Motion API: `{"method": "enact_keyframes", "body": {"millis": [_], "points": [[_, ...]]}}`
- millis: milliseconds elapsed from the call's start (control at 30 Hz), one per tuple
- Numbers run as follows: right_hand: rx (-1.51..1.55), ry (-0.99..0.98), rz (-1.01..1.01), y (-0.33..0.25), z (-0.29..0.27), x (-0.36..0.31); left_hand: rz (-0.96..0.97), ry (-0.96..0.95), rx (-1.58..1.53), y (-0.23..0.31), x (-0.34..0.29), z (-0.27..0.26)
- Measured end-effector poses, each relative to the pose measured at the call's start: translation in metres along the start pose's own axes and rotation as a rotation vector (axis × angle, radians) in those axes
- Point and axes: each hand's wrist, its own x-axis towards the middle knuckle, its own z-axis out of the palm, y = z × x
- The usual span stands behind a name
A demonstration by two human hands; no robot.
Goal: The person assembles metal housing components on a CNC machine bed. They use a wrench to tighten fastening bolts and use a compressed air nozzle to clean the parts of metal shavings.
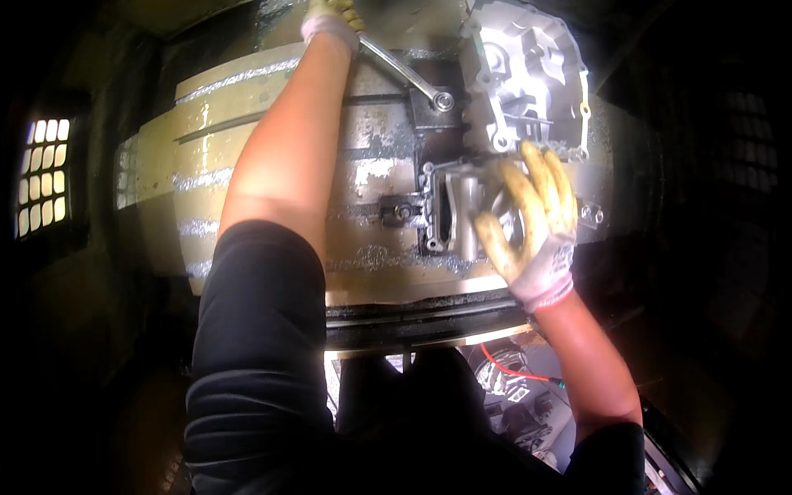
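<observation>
My left hand, in a yellow-palmed work glove, is at the top edge, partly cut off by the frame. Its curled fingers close on the handle of a long wrench. The ring end of that wrench sits over a dark clamp block on the machine table. My right hand, gloved alike, spreads its fingers and thumb over a grey metal casting, covering much of it. Whether the palm touches the casting cannot be told. Just beyond stands a larger, bright silver housing with a ribbed, hollow inside.
A slotted machine table carries metal chips along its grooves. Small dark clamps flank the casting. Below the table's front edge lie an orange hose and more metal parts. A lit grid window shows at far left.
</observation>
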Motion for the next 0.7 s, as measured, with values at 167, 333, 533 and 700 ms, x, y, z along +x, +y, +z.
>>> {"method": "enact_keyframes", "body": {"millis": [167, 333, 533, 700], "points": [[-0.029, -0.128, 0.082, 0.000, -0.009, 0.003, -0.097, -0.096, 0.163, -0.057, 0.047, 0.059], [-0.039, -0.218, 0.117, 0.001, -0.006, -0.001, -0.142, -0.215, 0.272, -0.090, 0.059, 0.088], [-0.012, -0.117, 0.058, 0.005, -0.004, -0.002, -0.212, -0.276, 0.344, -0.122, 0.031, 0.083], [0.013, -0.022, 0.044, 0.006, -0.006, -0.004, -0.307, -0.300, 0.382, -0.138, -0.012, 0.070]]}}
